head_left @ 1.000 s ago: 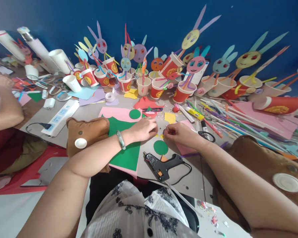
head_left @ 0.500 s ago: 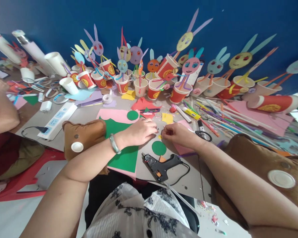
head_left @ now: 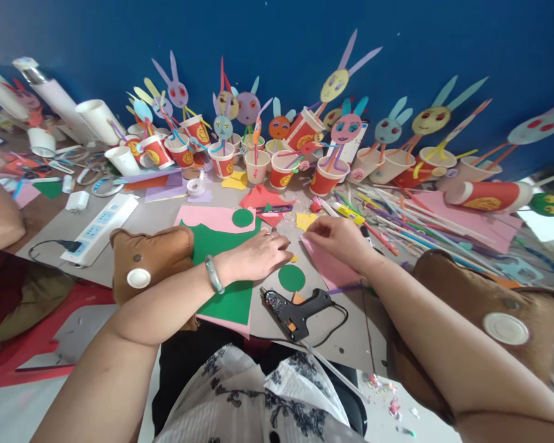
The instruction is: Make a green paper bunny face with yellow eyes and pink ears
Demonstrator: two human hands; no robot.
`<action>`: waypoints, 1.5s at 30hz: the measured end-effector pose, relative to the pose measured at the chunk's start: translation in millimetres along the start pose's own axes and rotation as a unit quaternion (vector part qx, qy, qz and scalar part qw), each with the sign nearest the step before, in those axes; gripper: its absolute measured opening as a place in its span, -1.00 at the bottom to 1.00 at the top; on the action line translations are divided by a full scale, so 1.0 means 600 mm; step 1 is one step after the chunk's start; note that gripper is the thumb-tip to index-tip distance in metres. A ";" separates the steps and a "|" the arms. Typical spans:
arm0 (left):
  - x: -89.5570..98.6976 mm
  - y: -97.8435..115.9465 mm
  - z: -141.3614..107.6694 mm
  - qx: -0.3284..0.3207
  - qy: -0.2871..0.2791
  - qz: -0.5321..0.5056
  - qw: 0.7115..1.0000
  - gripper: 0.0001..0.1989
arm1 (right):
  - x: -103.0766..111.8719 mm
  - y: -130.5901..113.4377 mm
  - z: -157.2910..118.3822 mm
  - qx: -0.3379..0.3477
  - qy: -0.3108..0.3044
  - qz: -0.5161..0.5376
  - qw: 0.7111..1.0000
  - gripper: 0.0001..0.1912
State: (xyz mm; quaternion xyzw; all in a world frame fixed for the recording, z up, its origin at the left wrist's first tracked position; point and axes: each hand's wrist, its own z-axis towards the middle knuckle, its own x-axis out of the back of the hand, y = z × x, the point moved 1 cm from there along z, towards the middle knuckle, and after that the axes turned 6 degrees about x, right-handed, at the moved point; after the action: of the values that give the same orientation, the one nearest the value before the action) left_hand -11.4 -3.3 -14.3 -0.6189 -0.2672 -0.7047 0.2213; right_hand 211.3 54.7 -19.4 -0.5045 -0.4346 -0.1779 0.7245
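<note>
My left hand (head_left: 258, 251), with a ring and a bangle, rests palm down over the edge of a green paper sheet (head_left: 228, 295). Its fingers are loosely bent and slightly apart. My right hand (head_left: 337, 239) is closed in a pinch at the upper left corner of a pink paper piece (head_left: 335, 271); what its fingertips hold, if anything, is hidden. Below and between the hands lie a small yellow paper circle (head_left: 294, 259) and a larger green paper circle (head_left: 291, 278). Nearer to me is a black hot glue gun (head_left: 298, 314).
Paper cups (head_left: 330, 175) with rabbit-faced figures line the wall. Coloured sticks (head_left: 420, 215) spread at right. Brown cushions (head_left: 152, 261) flank my arms. A power strip (head_left: 102, 229) lies left, near another person's arm (head_left: 0, 209). Scissors (head_left: 274, 209) lie behind my left hand.
My right hand has moved up and away from my left hand, uncovering more of the pink paper. My left hand has stayed nearly in place. The view has shifted slightly.
</note>
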 end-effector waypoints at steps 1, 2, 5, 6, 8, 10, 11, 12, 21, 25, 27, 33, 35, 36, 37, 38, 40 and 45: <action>-0.001 0.000 0.000 -0.002 0.002 0.001 1.000 -0.71 | 0.005 0.010 0.004 -0.002 0.056 -0.040 0.998 -0.80; -0.001 0.000 -0.001 -0.003 0.002 0.002 1.000 -0.70 | 0.008 0.020 0.008 -0.001 0.094 -0.082 0.992 -0.76; -0.001 0.000 0.000 -0.001 -0.004 0.004 1.000 -0.67 | 0.004 0.047 0.020 0.007 0.112 -0.164 0.980 -0.66; 0.000 0.000 0.000 0.001 -0.008 0.005 1.000 -0.67 | 0.000 0.053 0.024 0.008 0.108 -0.178 0.978 -0.64; 0.000 -0.001 0.001 0.003 -0.010 0.009 1.000 -0.67 | -0.010 0.061 0.030 0.012 0.095 -0.194 0.976 -0.61; 0.000 -0.002 0.001 0.001 -0.007 0.013 1.000 -0.67 | -0.017 0.063 0.035 0.016 0.087 -0.204 0.975 -0.62; 0.000 -0.002 0.001 0.000 -0.005 0.015 1.000 -0.67 | -0.020 0.063 0.036 0.017 0.088 -0.208 0.974 -0.63; 0.000 -0.002 0.001 0.001 -0.004 0.016 1.000 -0.67 | -0.022 0.062 0.038 0.017 0.093 -0.213 0.972 -0.65; 0.005 -0.004 -0.001 0.004 -0.003 0.020 1.000 -0.66 | -0.017 0.045 0.028 0.035 0.141 -0.171 0.974 -0.78; 0.002 -0.004 -0.004 0.003 0.018 0.027 0.999 -0.67 | -0.002 0.021 0.007 0.124 0.081 0.016 0.989 -0.82; 0.001 -0.003 -0.005 0.003 0.028 0.028 0.999 -0.69 | 0.001 0.007 -0.003 0.200 -0.001 0.046 0.979 -0.83; 0.009 0.000 -0.008 -0.003 0.016 0.030 0.999 -0.73 | -0.020 -0.013 -0.012 0.326 -0.062 -0.005 0.943 -0.74; 0.014 -0.001 -0.009 -0.006 0.008 0.027 1.000 -0.75 | -0.032 -0.013 -0.013 0.339 -0.070 -0.018 0.938 -0.72; 0.017 -0.002 -0.009 -0.008 0.002 0.027 1.000 -0.76 | -0.037 -0.014 -0.015 0.340 -0.073 -0.025 0.937 -0.71; 0.019 -0.004 -0.009 -0.010 -0.002 0.028 1.000 -0.77 | -0.041 -0.014 -0.016 0.338 -0.075 -0.030 0.938 -0.70; 0.022 -0.005 -0.010 -0.010 -0.006 0.030 0.999 -0.76 | -0.044 -0.015 -0.017 0.334 -0.079 -0.034 0.939 -0.70; 0.027 -0.008 -0.011 -0.006 -0.004 0.033 0.999 -0.75 | -0.047 -0.017 -0.019 0.327 -0.090 -0.034 0.940 -0.69; 0.032 -0.006 -0.015 -0.006 0.001 0.038 0.999 -0.78 | -0.044 -0.019 -0.019 0.304 -0.114 0.001 0.946 -0.70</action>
State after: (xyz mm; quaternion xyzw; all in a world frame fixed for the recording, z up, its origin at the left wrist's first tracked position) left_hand -23.4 -5.9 3.2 -0.6292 -0.2389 -0.6982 0.2440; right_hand 193.9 34.8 -35.4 -0.2778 -0.5471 0.0219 0.7893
